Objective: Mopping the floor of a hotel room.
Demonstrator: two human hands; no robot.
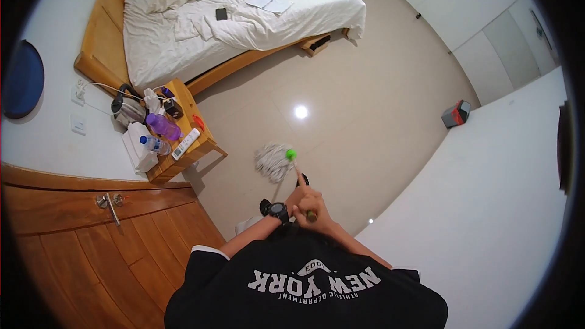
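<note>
A string mop (274,161) with pale grey strands and a bright green socket (291,155) rests on the tiled floor in front of me. Its handle rises toward my chest, the top end showing between my hands. My right hand (319,212) is wrapped around the handle near that end. Close beside it, my left hand (295,197) is closed on the handle too, partly covered by the right. A black watch (279,210) sits on my left wrist. Part of a dark shoe shows just beyond my hands.
Left of the mop stands a wooden nightstand (210,141) with a kettle (127,109), bottles and a white remote (186,144). A bed (244,30) with white sheets lies beyond. A wooden door (116,244) is at lower left. A grey-red object (456,114) sits by the right wall.
</note>
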